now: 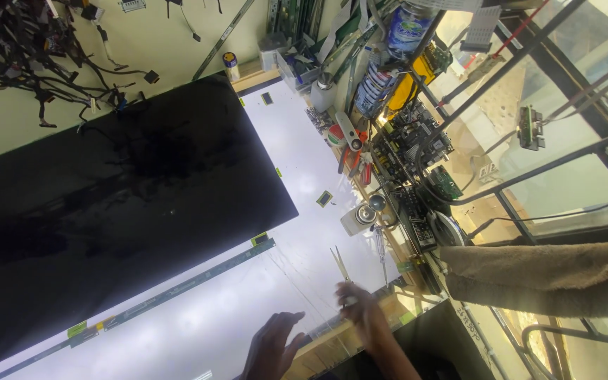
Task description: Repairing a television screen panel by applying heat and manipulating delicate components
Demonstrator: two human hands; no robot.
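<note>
Two bare hands work at a lit white panel [297, 176] on the table, the right hand [362, 313] closed around scissors [340, 266] near the panel's edge, the left hand [272, 345] open, fingers spread, beside a black screen sheet [107, 204].

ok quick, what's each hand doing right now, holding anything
Left hand: open, fingers spread flat on the lit white panel, holding nothing.
Right hand: closed on the handles of the scissors.
</note>
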